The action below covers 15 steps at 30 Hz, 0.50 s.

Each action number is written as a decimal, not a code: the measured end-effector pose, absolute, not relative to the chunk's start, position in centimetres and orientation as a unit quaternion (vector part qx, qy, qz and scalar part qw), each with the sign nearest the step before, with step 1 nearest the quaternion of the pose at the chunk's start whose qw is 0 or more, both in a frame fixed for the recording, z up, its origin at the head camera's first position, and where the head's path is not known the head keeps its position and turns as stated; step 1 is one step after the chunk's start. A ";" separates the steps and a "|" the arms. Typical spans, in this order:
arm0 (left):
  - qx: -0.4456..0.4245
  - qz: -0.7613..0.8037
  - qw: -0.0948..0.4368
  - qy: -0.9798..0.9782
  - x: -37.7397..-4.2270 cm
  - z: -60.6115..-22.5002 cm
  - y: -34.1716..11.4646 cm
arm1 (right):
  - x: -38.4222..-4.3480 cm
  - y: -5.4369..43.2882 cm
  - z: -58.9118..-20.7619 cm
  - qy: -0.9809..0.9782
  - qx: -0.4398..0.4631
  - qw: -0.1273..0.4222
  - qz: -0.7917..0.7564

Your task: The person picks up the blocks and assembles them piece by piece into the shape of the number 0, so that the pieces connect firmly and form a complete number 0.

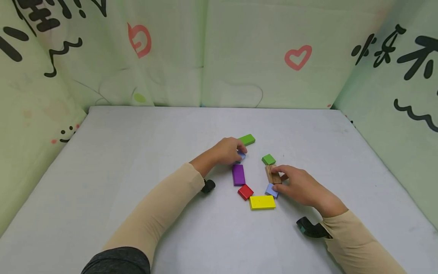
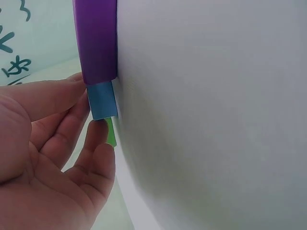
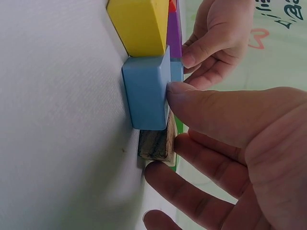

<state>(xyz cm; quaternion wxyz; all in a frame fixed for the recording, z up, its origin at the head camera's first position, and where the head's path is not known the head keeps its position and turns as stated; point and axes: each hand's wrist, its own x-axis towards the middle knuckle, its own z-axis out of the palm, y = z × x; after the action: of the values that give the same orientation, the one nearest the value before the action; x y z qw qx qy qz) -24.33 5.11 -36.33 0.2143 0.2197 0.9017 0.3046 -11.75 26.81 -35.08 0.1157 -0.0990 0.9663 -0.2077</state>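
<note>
My left hand (image 1: 226, 151) pinches a small blue block (image 1: 242, 156) between thumb and fingers, at the far end of a purple block (image 1: 238, 175). In the left wrist view the thumb lies along that blue block (image 2: 102, 101). The right hand (image 1: 301, 188) rests its thumb on a second blue block (image 3: 146, 93), while its index finger touches a wooden block (image 1: 272, 175) just beyond. Its fingers are spread and only slightly bent. A green block (image 1: 268, 159) adjoins the wooden block's far end. Past the left hand lies a longer green block (image 1: 248, 139), partly hidden.
A red block (image 1: 245, 192) and a yellow block (image 1: 262, 203) sit at the near side, continuing the curved line of blocks. Everything lies on a white table (image 1: 137, 152). Printed green curtains (image 1: 239, 57) stand along its back and sides.
</note>
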 end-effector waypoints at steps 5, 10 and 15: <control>0.219 0.306 0.213 0.902 -24.2 -36.3 4.9 | -11.7 26.8 -35.0 0.966 -0.096 0.119 -0.209; 0.218 0.305 0.212 0.903 -24.1 -36.4 4.8 | -11.7 26.8 -35.0 0.965 -0.095 0.120 -0.212; 0.220 0.300 0.210 0.904 -24.1 -36.4 4.7 | -11.7 26.8 -35.0 0.965 -0.098 0.119 -0.212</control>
<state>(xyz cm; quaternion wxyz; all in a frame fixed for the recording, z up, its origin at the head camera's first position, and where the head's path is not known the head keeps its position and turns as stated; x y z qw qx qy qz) -24.07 4.66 -36.39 0.2098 0.2199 0.9041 0.3002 -11.72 26.81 -35.02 0.1187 -0.0975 0.9650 -0.2124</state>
